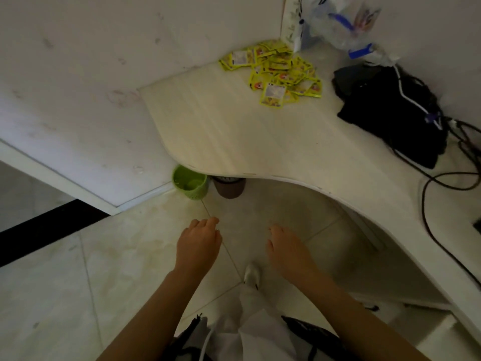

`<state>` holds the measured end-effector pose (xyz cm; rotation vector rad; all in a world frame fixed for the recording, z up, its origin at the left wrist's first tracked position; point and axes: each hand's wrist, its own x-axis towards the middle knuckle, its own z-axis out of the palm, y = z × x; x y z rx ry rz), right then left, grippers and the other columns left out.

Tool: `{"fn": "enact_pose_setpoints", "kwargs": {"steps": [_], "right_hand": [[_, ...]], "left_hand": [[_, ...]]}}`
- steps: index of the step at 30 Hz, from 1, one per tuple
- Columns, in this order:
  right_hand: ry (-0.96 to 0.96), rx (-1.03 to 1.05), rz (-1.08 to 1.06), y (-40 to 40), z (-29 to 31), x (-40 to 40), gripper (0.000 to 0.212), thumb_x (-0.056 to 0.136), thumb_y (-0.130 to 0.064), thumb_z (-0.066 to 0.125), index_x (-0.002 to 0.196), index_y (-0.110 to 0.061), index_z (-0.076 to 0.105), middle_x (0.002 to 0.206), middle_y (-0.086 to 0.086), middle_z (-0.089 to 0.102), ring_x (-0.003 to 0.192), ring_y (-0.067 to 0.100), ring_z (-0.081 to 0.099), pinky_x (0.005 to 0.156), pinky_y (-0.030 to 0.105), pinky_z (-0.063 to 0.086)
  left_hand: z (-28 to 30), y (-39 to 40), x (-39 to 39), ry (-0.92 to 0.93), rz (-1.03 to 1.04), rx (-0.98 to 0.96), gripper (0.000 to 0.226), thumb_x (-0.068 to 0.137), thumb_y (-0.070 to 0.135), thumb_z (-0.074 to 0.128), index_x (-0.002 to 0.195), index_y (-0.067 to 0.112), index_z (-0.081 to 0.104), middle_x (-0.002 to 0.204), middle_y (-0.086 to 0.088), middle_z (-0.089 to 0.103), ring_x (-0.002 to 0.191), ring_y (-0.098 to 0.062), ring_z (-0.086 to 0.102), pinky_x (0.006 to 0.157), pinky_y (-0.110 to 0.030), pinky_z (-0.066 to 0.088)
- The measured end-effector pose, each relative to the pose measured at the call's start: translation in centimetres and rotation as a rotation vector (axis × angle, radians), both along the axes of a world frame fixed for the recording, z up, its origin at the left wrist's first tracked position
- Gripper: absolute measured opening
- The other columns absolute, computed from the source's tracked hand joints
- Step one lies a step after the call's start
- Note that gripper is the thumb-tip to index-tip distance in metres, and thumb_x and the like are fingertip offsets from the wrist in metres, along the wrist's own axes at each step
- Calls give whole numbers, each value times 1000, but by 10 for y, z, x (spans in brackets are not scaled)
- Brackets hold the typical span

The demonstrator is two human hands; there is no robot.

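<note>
A heap of several yellow-bordered cards [278, 72] lies scattered at the far corner of a pale curved desk [234, 131]. My left hand [199, 244] hangs in front of me over the tiled floor, fingers loosely curled, holding nothing. My right hand [286, 250] hangs beside it, fingers relaxed and pointing down, also empty. Both hands are well short of the desk edge and far from the cards.
A black bag [390, 110] with white and black cables [447, 178] sits on the desk's right side. Clear plastic bags with blue items [343, 24] stand in the corner. A green bin [191, 181] and a brown bin [229, 187] stand on the floor under the desk edge.
</note>
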<state>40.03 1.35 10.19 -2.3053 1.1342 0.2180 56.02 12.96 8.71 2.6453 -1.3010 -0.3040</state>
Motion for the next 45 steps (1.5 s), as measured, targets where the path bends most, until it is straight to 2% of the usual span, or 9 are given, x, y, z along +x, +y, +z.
{"fn": "enact_pose_setpoints", "kwargs": {"steps": [2, 7, 12, 14, 18, 25, 32, 38, 45], "right_hand": [[10, -6, 28, -24, 1, 20, 35, 98, -21, 37, 130, -11, 44, 119, 10, 57, 103, 23, 57, 84, 30, 46], [14, -23, 97, -84, 5, 65, 37, 97, -21, 38, 133, -12, 43, 128, 12, 55, 113, 27, 55, 93, 36, 45], [-14, -53, 124, -136, 5, 109, 33, 97, -23, 38, 128, -15, 44, 123, 8, 56, 108, 26, 54, 89, 39, 49], [-9, -52, 110, -152, 6, 127, 35, 98, -25, 38, 132, -16, 42, 126, 7, 55, 110, 25, 54, 90, 40, 50], [4, -48, 78, -181, 7, 162, 41, 98, -27, 38, 137, -16, 39, 130, 7, 54, 114, 25, 53, 93, 39, 49], [-10, -61, -76, -227, 2, 220, 38, 97, -26, 40, 133, -16, 42, 125, 8, 56, 112, 26, 53, 89, 39, 49], [35, -63, -221, -269, 4, 262, 40, 96, -27, 41, 134, -15, 41, 127, 8, 54, 117, 27, 50, 93, 40, 47], [81, -68, -312, -320, 2, 278, 44, 96, -26, 43, 137, -11, 39, 131, 11, 52, 121, 29, 48, 98, 39, 44], [53, -31, -381, -383, -7, 286, 36, 96, -23, 45, 128, -6, 46, 125, 17, 53, 115, 35, 51, 92, 40, 45]], "left_hand": [[2, -21, 16, -5, 21, -6, 25, 89, 22, 57, 112, 17, 63, 95, -2, 72, 88, -21, 63, 68, -33, 53], [5, -73, 52, 17, 46, -31, 24, 90, 22, 56, 111, 16, 64, 95, -2, 71, 86, -21, 62, 70, -34, 54], [8, -115, 90, 40, 45, -59, 26, 92, 24, 51, 116, 18, 59, 103, -1, 69, 96, -21, 61, 78, -36, 53], [9, -130, 106, 42, 36, -75, 28, 94, 25, 50, 120, 19, 57, 107, 1, 68, 100, -18, 59, 83, -33, 52], [5, -162, 145, 66, 13, -92, 29, 94, 26, 49, 121, 19, 56, 108, 1, 68, 100, -17, 59, 83, -31, 51], [1, -220, 229, 63, -152, -60, 30, 96, 27, 46, 123, 20, 54, 113, 0, 67, 104, -18, 58, 85, -32, 50], [3, -283, 301, 55, -312, 4, 31, 95, 25, 44, 124, 20, 52, 114, -1, 66, 109, -21, 55, 84, -35, 47], [5, -350, 328, 70, -361, 13, 31, 95, 25, 44, 125, 20, 52, 114, -2, 65, 108, -22, 54, 82, -35, 46], [4, -438, 328, 79, -442, 20, 32, 94, 23, 45, 125, 17, 52, 115, -5, 64, 106, -26, 55, 83, -39, 48]]}}
